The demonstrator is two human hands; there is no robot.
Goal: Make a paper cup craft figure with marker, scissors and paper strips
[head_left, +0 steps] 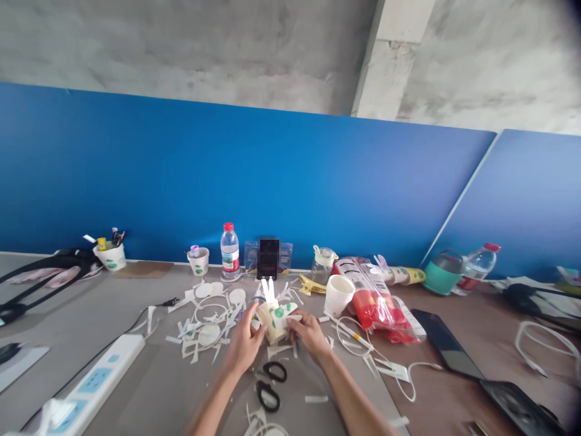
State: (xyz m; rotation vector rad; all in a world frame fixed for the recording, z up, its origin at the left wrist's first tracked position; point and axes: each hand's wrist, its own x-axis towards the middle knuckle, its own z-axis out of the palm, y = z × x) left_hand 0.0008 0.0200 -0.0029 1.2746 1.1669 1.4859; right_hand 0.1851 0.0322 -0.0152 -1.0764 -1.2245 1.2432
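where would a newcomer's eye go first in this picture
Probably to the broad blue partition running across the view behind the table. Next, at the middle of the table, comes the cream paper craft in the grip of the left hand and right hand, with white paper scraps strewn to its left. Bright red packaging also stands out, lying right of the white cup.

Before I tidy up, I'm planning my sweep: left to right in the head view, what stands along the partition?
Pen-filled cup, second cup, water bottle, black device, glass pitcher, teal container, second bottle.
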